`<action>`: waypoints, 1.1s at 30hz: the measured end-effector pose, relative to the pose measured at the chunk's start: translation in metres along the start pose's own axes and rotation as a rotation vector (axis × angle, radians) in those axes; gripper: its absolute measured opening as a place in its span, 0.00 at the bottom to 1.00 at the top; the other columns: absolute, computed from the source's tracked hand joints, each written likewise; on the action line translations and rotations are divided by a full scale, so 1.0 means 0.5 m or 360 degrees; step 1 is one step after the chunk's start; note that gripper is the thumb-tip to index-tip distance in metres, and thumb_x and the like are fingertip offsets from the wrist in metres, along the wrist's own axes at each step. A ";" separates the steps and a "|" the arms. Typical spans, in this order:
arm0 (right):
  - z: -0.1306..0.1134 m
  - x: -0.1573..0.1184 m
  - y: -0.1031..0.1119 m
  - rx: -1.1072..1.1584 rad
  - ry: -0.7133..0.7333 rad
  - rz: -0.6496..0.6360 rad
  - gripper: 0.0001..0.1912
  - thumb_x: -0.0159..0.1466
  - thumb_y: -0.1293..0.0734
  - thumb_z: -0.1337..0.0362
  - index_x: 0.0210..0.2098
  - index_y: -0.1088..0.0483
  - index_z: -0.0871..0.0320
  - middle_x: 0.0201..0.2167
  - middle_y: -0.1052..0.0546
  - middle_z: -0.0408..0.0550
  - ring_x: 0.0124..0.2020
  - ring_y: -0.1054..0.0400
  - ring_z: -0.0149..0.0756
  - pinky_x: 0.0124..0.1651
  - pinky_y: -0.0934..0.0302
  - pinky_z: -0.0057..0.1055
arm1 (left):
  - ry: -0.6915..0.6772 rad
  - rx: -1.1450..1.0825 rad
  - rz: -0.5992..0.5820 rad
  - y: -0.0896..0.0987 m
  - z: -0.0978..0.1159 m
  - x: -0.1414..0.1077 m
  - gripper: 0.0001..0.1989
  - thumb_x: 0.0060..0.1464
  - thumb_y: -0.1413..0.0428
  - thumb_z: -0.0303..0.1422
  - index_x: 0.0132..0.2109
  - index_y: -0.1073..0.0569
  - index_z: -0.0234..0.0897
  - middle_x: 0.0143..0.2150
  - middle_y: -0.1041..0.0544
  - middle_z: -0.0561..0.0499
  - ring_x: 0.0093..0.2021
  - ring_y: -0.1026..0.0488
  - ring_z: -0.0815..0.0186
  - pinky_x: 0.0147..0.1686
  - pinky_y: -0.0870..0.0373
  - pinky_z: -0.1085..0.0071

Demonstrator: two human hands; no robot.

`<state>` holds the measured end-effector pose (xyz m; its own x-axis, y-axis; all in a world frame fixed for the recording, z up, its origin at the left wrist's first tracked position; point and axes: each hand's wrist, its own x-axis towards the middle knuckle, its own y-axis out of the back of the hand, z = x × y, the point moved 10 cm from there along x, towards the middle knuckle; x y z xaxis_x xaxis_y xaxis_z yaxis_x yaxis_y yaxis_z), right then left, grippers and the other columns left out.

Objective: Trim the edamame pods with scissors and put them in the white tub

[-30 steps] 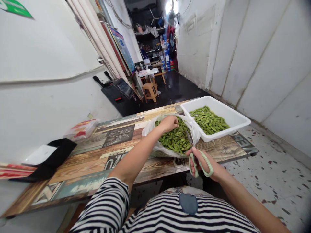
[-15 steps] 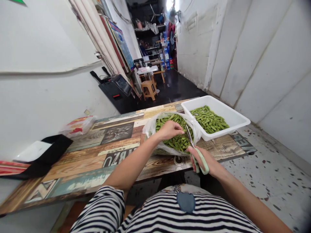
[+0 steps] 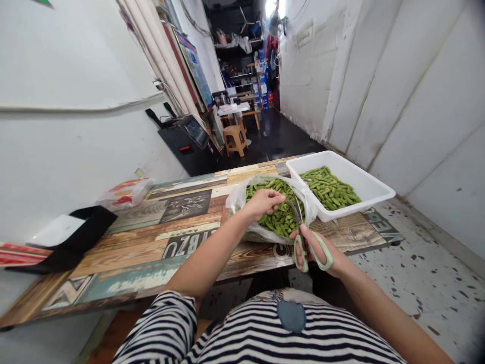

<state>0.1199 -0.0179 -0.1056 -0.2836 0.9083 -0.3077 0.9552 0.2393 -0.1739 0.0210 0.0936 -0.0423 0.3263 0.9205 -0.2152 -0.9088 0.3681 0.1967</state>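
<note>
My right hand grips scissors with pale green handles; the handles are spread and the blades stand apart, pointing away from me over the pods. Thumb and fingers of my left hand are pinched together just left of the blade tips. What they pinch is too small to make out. Below both hands, an open clear plastic bag on the table holds many green soybean pods. Behind it to the right, a white plastic tub contains more green pods.
The table has a patchwork wood print. At its left lie a red-and-white plastic package and a black strap-like item. Beyond the table are a black machine with a screen and a tan stool. A white wall runs along the right.
The scissors have gone from nearly closed to parted, their handles spreading. My left hand has drawn back slightly from the blades. The whole view has shifted a little.
</note>
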 end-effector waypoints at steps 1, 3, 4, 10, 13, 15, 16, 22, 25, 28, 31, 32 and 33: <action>0.002 0.000 -0.008 0.0038 -0.0009 -0.0053 0.27 0.60 0.44 0.40 0.39 0.36 0.59 0.17 0.33 0.39 0.14 0.35 0.30 0.18 0.40 0.26 | 0.0041 -0.0100 -0.0016 -0.004 -0.004 -0.001 0.08 0.51 0.44 0.32 0.29 0.31 0.30 0.17 0.36 0.57 0.15 0.46 0.80 0.15 0.54 0.80; 0.006 -0.002 -0.016 0.0051 -0.0030 -0.0111 0.27 0.60 0.44 0.40 0.39 0.36 0.59 0.18 0.32 0.40 0.15 0.34 0.30 0.19 0.40 0.26 | 0.0077 -0.0219 -0.0048 -0.013 -0.007 -0.004 0.09 0.52 0.45 0.29 0.26 0.33 0.30 0.17 0.34 0.55 0.14 0.45 0.81 0.14 0.56 0.81; 0.006 -0.003 -0.017 0.0047 -0.0033 -0.0107 0.27 0.60 0.44 0.40 0.40 0.36 0.59 0.18 0.32 0.40 0.15 0.34 0.30 0.19 0.41 0.26 | 0.0082 -0.0252 -0.0042 -0.014 -0.006 -0.006 0.09 0.52 0.45 0.28 0.26 0.33 0.29 0.17 0.33 0.54 0.14 0.45 0.81 0.14 0.56 0.81; -0.011 -0.006 -0.019 0.0010 -0.0034 -0.0045 0.28 0.58 0.42 0.39 0.39 0.36 0.59 0.18 0.32 0.39 0.15 0.35 0.30 0.20 0.40 0.27 | 0.0130 -0.0327 -0.0087 -0.038 -0.015 -0.021 0.09 0.51 0.46 0.26 0.25 0.32 0.28 0.18 0.31 0.53 0.13 0.44 0.81 0.12 0.56 0.81; -0.016 -0.005 -0.020 0.0071 -0.0028 -0.0007 0.28 0.57 0.42 0.39 0.37 0.35 0.59 0.16 0.33 0.38 0.13 0.37 0.30 0.17 0.41 0.27 | 0.0130 -0.0350 -0.0071 -0.051 -0.023 -0.033 0.09 0.51 0.45 0.28 0.25 0.31 0.27 0.19 0.30 0.52 0.14 0.43 0.81 0.12 0.54 0.81; -0.012 -0.004 -0.015 0.0113 -0.0062 0.0045 0.27 0.57 0.41 0.39 0.36 0.35 0.58 0.13 0.36 0.36 0.11 0.41 0.28 0.14 0.42 0.26 | 0.0158 -0.0355 -0.0052 -0.053 -0.031 -0.038 0.09 0.50 0.45 0.28 0.25 0.31 0.27 0.19 0.30 0.51 0.14 0.43 0.81 0.12 0.54 0.81; -0.008 -0.005 -0.012 0.0120 -0.0086 0.0071 0.26 0.56 0.40 0.40 0.35 0.35 0.58 0.12 0.37 0.35 0.10 0.43 0.28 0.13 0.43 0.26 | 0.0171 -0.0364 -0.0034 -0.050 -0.034 -0.038 0.08 0.50 0.45 0.27 0.25 0.32 0.27 0.20 0.30 0.50 0.14 0.42 0.80 0.12 0.53 0.81; 0.006 -0.015 -0.018 0.0173 -0.0146 -0.0031 0.24 0.57 0.39 0.42 0.36 0.35 0.58 0.13 0.36 0.35 0.10 0.43 0.27 0.13 0.42 0.25 | 0.0119 -0.0510 0.0413 0.068 -0.016 0.011 0.03 0.45 0.49 0.24 0.31 0.34 0.31 0.25 0.27 0.49 0.21 0.30 0.73 0.13 0.54 0.81; 0.014 -0.022 -0.018 0.0235 -0.0176 -0.0090 0.24 0.58 0.39 0.43 0.37 0.36 0.58 0.14 0.35 0.36 0.12 0.41 0.27 0.15 0.40 0.26 | 0.0143 -0.0049 0.0417 0.095 0.001 0.065 0.12 0.46 0.50 0.25 0.41 0.30 0.33 0.23 0.27 0.52 0.18 0.33 0.73 0.15 0.51 0.80; 0.017 -0.028 -0.008 0.0239 -0.0166 -0.0091 0.24 0.59 0.41 0.42 0.38 0.37 0.58 0.15 0.35 0.36 0.12 0.41 0.26 0.15 0.40 0.26 | 0.0007 0.0771 0.0432 0.090 0.032 0.117 0.13 0.48 0.49 0.28 0.42 0.25 0.35 0.26 0.24 0.50 0.24 0.30 0.70 0.22 0.39 0.77; 0.012 -0.033 0.001 0.0209 -0.0127 -0.0096 0.24 0.59 0.41 0.42 0.37 0.37 0.58 0.14 0.36 0.35 0.12 0.41 0.26 0.16 0.41 0.25 | -0.0181 0.1625 0.0389 0.042 0.056 0.152 0.11 0.48 0.46 0.30 0.39 0.22 0.34 0.37 0.22 0.44 0.40 0.26 0.61 0.39 0.32 0.70; 0.010 -0.035 0.004 0.0194 -0.0110 -0.0093 0.24 0.59 0.41 0.42 0.37 0.37 0.58 0.14 0.36 0.35 0.12 0.41 0.26 0.16 0.41 0.25 | -0.0194 0.1811 0.0383 0.029 0.057 0.160 0.12 0.49 0.46 0.29 0.40 0.22 0.33 0.40 0.22 0.42 0.44 0.27 0.58 0.43 0.32 0.67; 0.008 -0.037 0.006 0.0179 -0.0095 -0.0090 0.24 0.59 0.41 0.42 0.37 0.37 0.58 0.14 0.36 0.35 0.12 0.41 0.26 0.16 0.41 0.25 | -0.0189 0.1934 0.0390 0.020 0.057 0.165 0.13 0.50 0.48 0.28 0.42 0.23 0.30 0.43 0.23 0.38 0.46 0.28 0.55 0.46 0.33 0.64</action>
<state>0.1277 -0.0351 -0.1041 -0.3445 0.8715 -0.3490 0.9230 0.2465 -0.2955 0.0465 0.1771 -0.0311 0.2612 0.9649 0.0272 -0.1406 0.0102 0.9900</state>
